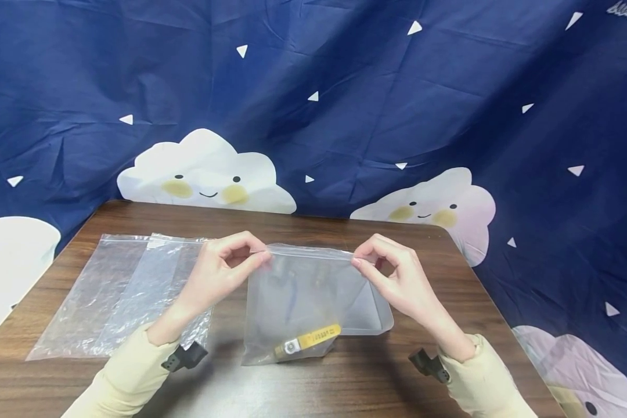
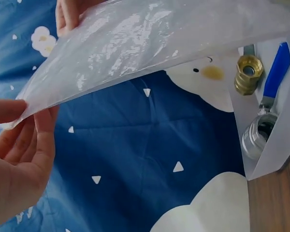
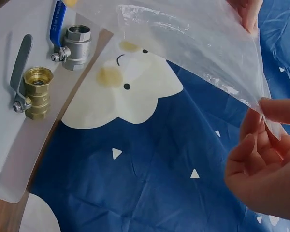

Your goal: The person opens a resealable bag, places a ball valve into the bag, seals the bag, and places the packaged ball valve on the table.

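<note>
A clear zip-lock bag (image 1: 292,284) hangs upright between both hands, its zip edge at the top. My left hand (image 1: 216,273) pinches the top left corner between thumb and fingers, and my right hand (image 1: 402,278) pinches the top right corner. Low in the bag lies a ball valve with a yellow lever (image 1: 319,337), tilted. Behind the bag and partly covered by it stands a whitish plastic bin (image 1: 366,313). Inside the bin, the right wrist view shows a brass valve (image 3: 37,92) with a grey lever and a silver valve (image 3: 78,46) with a blue lever.
Flat on the left of the wooden table (image 1: 230,389) lie clear zip-lock bags (image 1: 120,296), overlapping each other. A dark blue curtain (image 1: 345,104) with clouds and white triangles hangs behind the table. The table's right edge slants past my right forearm.
</note>
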A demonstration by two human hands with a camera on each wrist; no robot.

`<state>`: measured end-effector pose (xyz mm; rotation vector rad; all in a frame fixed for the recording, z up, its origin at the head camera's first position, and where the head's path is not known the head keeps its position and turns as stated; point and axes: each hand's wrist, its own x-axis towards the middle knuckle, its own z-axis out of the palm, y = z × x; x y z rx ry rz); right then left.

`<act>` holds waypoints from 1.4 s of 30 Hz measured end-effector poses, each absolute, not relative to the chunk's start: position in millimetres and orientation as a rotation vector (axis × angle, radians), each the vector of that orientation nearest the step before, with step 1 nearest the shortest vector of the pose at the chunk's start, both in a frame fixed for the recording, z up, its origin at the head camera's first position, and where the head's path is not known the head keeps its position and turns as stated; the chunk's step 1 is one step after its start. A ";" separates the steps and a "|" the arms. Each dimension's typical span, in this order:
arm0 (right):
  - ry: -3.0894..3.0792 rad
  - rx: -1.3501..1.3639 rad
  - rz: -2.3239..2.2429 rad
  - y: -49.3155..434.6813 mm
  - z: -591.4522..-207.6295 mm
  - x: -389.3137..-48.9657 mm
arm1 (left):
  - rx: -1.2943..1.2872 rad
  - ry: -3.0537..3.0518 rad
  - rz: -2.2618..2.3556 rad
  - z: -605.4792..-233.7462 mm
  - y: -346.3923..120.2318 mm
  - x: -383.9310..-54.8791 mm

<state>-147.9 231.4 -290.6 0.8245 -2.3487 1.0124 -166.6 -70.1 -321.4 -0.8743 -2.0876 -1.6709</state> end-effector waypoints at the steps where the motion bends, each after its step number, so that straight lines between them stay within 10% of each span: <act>1: -2.351 0.818 1.014 230.7 -290.7 -148.3 | -0.866 -2.097 -1.678 -320.7 -69.4 -165.9; 42: -2.375 0.885 1.099 208.3 -290.0 -153.7 | -0.861 -2.190 -1.729 -313.7 -50.7 -170.0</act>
